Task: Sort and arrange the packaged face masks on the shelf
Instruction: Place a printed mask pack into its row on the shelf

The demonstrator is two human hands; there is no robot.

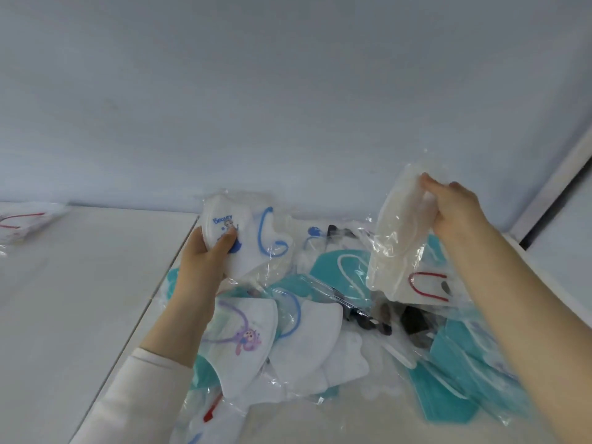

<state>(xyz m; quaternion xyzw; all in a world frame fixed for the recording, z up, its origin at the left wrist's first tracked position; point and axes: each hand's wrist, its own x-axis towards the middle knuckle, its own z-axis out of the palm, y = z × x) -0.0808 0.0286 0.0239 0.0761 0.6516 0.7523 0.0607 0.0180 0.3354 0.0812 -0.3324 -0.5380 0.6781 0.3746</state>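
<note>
The left hand (205,251) grips a blue-loop packet (253,241); the right hand (455,213), at three o'clock, pinches a red-loop packet (397,251). Its slick film may slip free.

Bright, even, cool light; soft shadows; glare on plastic wrappers (392,238); slight overall blur; wide-angle bending at edges.

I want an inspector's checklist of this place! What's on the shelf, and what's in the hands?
Surface: white shelf with a seam running across it.
Job's things: mixed pile of packaged masks, teal, white and black; stack of red-loop packs at far left.
Clutter: nothing seen.
Hands: left hand grips a white mask pack with blue loops; right hand pinches a white mask pack with red loops; both packs are lifted above the pile.
Cables: nothing seen.
Surroundings: pale wall behind; white frame at right.
</note>
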